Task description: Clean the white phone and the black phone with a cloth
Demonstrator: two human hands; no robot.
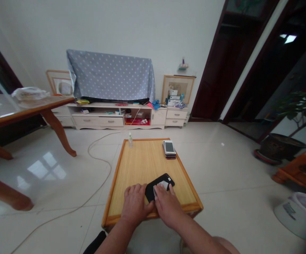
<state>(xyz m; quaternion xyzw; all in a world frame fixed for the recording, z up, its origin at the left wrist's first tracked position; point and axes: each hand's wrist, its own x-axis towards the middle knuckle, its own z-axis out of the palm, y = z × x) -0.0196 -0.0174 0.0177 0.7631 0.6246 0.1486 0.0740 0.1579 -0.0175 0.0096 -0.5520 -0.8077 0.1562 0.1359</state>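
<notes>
The left hand [135, 204] clamps the near end of a black phone [153, 184] between thumb and fingers. Just beside it, the right hand [166, 204] is closed over a white cloth [164, 183], pressing it onto the phone's back. Beyond the right hand lies a phone stack [169, 148]; beyond the left stands a clear bottle [130, 141].

Left hand [135, 204] and right hand [166, 204]: bare, with short, rounded fingers. Left forearm [118, 237] and right forearm [196, 233]: bare where visible. Lower left: black garment or footwear [95, 242], exact kind indistinct.
</notes>
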